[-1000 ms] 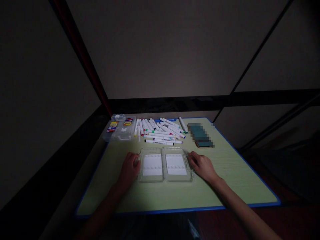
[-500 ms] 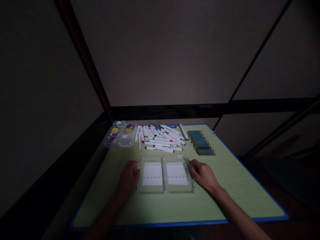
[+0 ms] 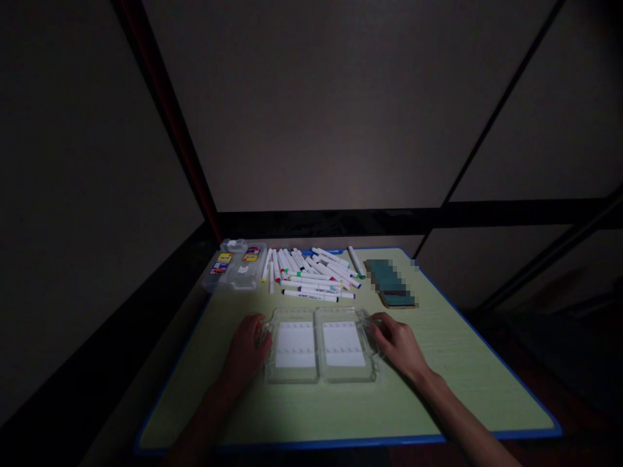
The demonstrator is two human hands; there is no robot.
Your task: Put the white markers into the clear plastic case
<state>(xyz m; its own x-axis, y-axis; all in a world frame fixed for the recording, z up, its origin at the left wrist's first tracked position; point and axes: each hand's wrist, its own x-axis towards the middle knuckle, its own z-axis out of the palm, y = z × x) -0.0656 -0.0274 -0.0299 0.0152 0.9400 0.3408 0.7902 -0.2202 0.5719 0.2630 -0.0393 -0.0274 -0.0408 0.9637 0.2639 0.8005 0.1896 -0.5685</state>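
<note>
A clear plastic marker case (image 3: 318, 376) lies unfolded flat on the table, with a white sheet (image 3: 296, 344) showing in its left half and another white sheet (image 3: 343, 344) in its right half. My left hand (image 3: 247, 344) is curled around the case's left edge, thumb along the side. At the opposite edge, my right hand (image 3: 396, 340) grips with bent fingers. Just beyond the case, several white markers (image 3: 316, 279) with coloured ends lie in a loose pile.
Clear plastic boxes with yellow and blue labels (image 3: 238, 275) lie at the back left. To the right of the markers is a phone-like teal object (image 3: 389, 282), partly pixelated. The pale green table (image 3: 467, 389) has a blue rim, and a panelled wall (image 3: 331, 130) rises behind it.
The whole scene sits slightly lower in the picture, as the camera has tilted a little. Both hands keep their places at the case's edges.
</note>
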